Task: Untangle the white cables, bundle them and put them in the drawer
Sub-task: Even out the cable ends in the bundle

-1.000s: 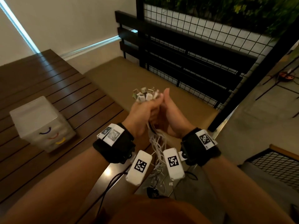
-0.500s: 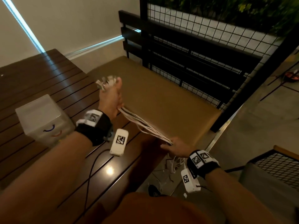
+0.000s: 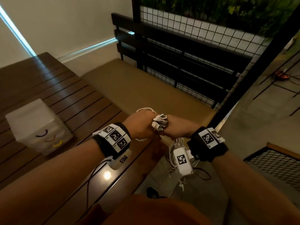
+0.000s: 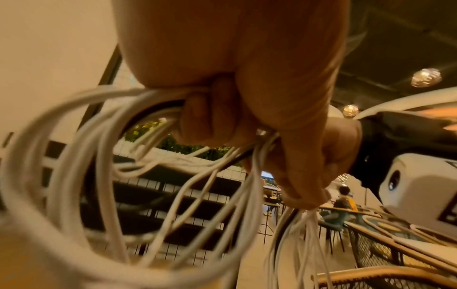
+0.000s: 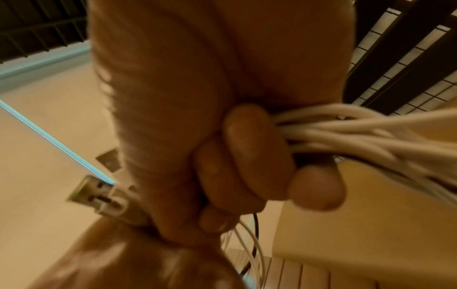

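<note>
2 hands meet in front of us, and both have the white cables [image 3: 159, 123] between them. Nearest us, loose tails hang off the counter [image 3: 113, 174] edge toward the floor, past the right wrist camera. Our right hand [image 3: 177, 127] is curled tight round the gathered strands, with the plug ends [image 3: 160, 118] sticking out above the fist. Our left hand [image 3: 141, 125] is fisted just beside it, touching it, and its fingers [image 4: 205, 117] clamp several strands where a loop [image 4: 74, 176] swings out wide.

We judge the bundling only part done, and the risks come from the slack. That loop is loose and uneven; if our left grip eases, its strands may slide past each other and knot again. The hanging tails could catch on the counter edge or on the wrist camera's dark lead [image 3: 90, 181] when we lift, tugging strands out of the fist. The plugs are bunched, not lined up, so 1 could slip down and pull its cable free.

Further off to the left stands the small white drawer unit [image 3: 37, 125], well apart from our hands, its 3 drawers apparently closed. With both hands full, freeing 1 to open a drawer could let the bundle spring apart.
</note>
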